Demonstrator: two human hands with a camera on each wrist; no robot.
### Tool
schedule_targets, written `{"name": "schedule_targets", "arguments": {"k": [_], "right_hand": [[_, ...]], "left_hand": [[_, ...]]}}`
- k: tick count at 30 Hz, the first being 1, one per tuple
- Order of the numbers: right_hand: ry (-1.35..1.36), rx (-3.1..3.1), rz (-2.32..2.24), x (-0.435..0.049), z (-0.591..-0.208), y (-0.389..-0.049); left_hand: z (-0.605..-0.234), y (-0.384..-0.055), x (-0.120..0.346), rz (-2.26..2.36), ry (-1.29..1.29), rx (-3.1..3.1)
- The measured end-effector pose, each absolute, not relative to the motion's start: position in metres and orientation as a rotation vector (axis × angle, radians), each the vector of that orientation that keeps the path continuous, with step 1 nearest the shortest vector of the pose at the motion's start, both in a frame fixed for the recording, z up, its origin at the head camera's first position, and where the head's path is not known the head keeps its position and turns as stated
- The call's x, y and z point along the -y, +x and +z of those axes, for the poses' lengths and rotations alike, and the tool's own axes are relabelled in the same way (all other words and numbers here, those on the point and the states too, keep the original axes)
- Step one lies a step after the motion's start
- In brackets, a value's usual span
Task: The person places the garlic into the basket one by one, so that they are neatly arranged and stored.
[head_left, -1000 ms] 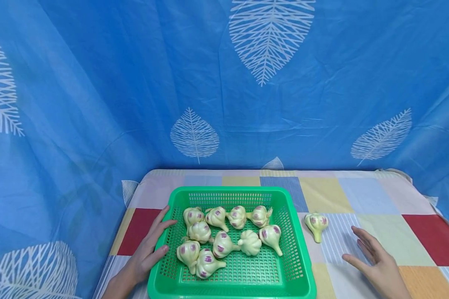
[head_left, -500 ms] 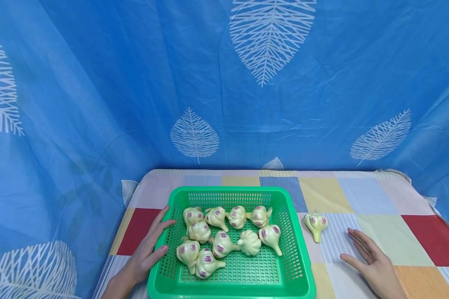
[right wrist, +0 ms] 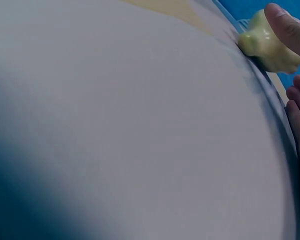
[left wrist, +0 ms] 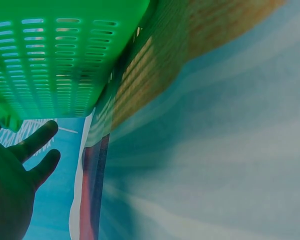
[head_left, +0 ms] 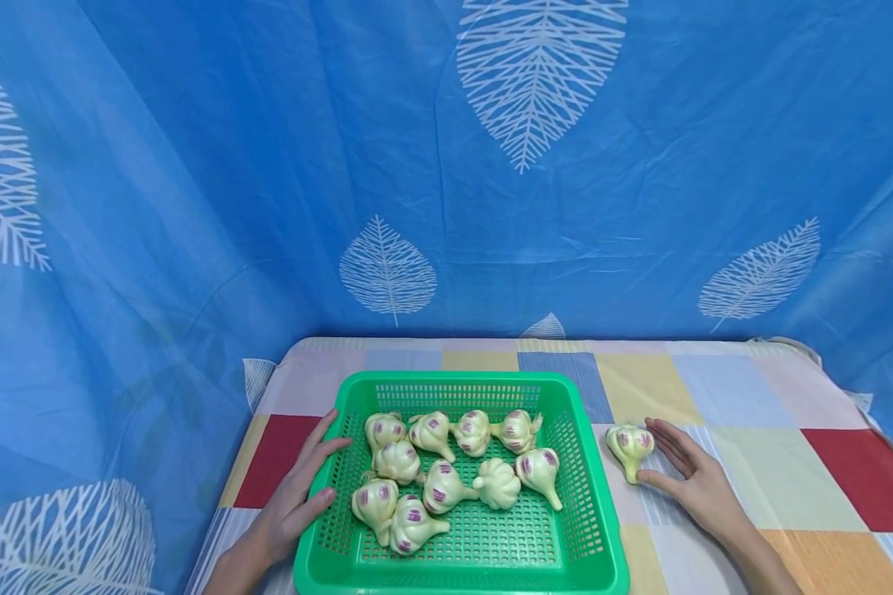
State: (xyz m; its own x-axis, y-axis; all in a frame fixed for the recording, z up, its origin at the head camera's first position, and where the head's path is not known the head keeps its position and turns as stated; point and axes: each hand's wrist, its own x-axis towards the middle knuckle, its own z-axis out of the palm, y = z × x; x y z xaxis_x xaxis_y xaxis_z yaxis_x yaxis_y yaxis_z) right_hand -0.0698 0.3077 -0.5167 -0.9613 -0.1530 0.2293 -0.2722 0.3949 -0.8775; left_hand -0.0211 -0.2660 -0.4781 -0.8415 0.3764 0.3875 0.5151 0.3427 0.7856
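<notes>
A green plastic basket [head_left: 484, 570] with perforated sides stands at the front of the table and holds several garlic bulbs [head_left: 497, 483] with purple streaks. My left hand [head_left: 298, 500] rests along the basket's left rim, fingers spread and fairly straight; the left wrist view shows some of its fingers [left wrist: 44, 167] below the basket wall. To the right of the basket, a single garlic bulb [head_left: 628, 447] lies on the cloth, stem toward me. My right hand [head_left: 695, 479] is at its right side, fingertips right by the bulb and thumb by the stem. In the right wrist view, the thumb overlaps this bulb [right wrist: 264, 42].
A patchwork tablecloth [head_left: 789, 471] in pale, yellow, red and orange squares covers the table. Blue curtains [head_left: 476, 207] with white leaf prints hang behind and at the sides, close to the table's edges.
My right hand has moved left and away from me, from the striped cloth up to the lone garlic bulb. The left hand, the basket and its bulbs have stayed put.
</notes>
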Motion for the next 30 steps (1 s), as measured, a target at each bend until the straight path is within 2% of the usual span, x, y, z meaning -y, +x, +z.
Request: {"name": "schedule_targets", "arguments": {"k": [11,21,30], "right_hand": [[0.447,2.541,1.625,-0.292,-0.516,-0.090],[0.214,2.605,1.695,-0.291,-0.512,-0.088],[0.211,2.641,1.682,-0.290,-0.507,-0.089]], "left_hand": [[-0.479,-0.022,0.265,-1.510,-0.815,2.472],[-0.480,-0.022,0.267,-1.497,-0.819,2.476],[-0.482,-0.022,0.268,-1.500,-0.801,2.489]]}}
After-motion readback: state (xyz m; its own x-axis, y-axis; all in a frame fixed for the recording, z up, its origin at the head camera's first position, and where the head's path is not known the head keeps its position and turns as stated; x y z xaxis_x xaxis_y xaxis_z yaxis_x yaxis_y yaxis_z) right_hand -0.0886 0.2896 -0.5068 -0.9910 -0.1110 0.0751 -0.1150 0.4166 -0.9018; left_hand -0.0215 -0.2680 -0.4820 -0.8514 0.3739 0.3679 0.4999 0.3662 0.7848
